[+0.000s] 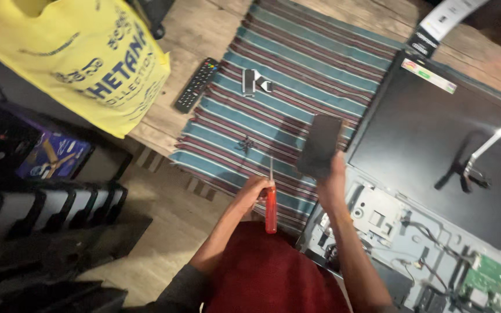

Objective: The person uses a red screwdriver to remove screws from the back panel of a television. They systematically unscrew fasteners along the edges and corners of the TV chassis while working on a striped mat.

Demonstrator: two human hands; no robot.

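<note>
The screwdriver point(270, 207) has a red handle and a silver shaft. The cloth point(297, 75) beneath it is striped — teal, maroon and thin pale lines. The flat panel point(320, 145) is black, as is the remote point(197, 84), dotted with coloured buttons. The bag point(82, 58) is yellow with dark blue lettering — the table point(198, 29) pale brown wood.

Yellow printed bag point(85, 58) top left, coloured label strip point(429, 76) on dark panel point(436, 145)

wood table point(204, 29) w/ striped cloth point(297, 75) | pale floor point(169, 232) | dim light
</note>
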